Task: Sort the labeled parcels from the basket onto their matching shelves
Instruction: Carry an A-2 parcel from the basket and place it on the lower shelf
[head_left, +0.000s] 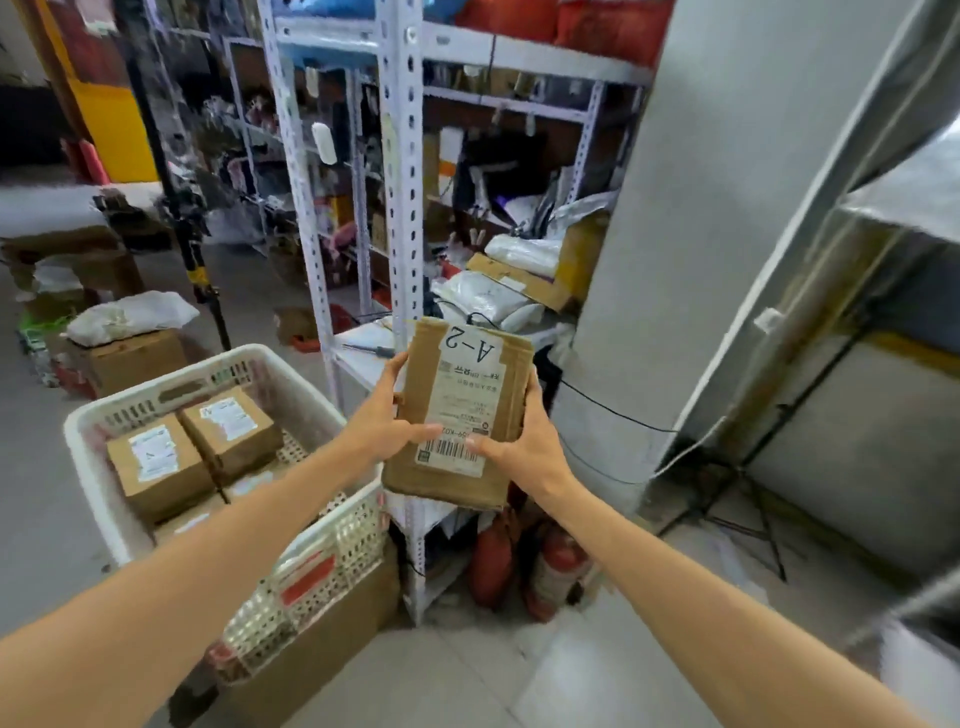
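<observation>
A cardboard parcel (460, 410) marked "A-2" is held in the air just off the right rim of the white basket (104, 410), before a white rack (402, 208), with its label upside down to the holder. The left hand (387, 415) and right hand (524, 441) clasp opposite sides, thumbs on the label. More boxes (156, 462) lie in the basket. The sound course is probably a firm two-sided hold while matching the code to a shelf tag; none is legible here.

White basket (332, 545) with labeled parcels (156, 467)
</observation>
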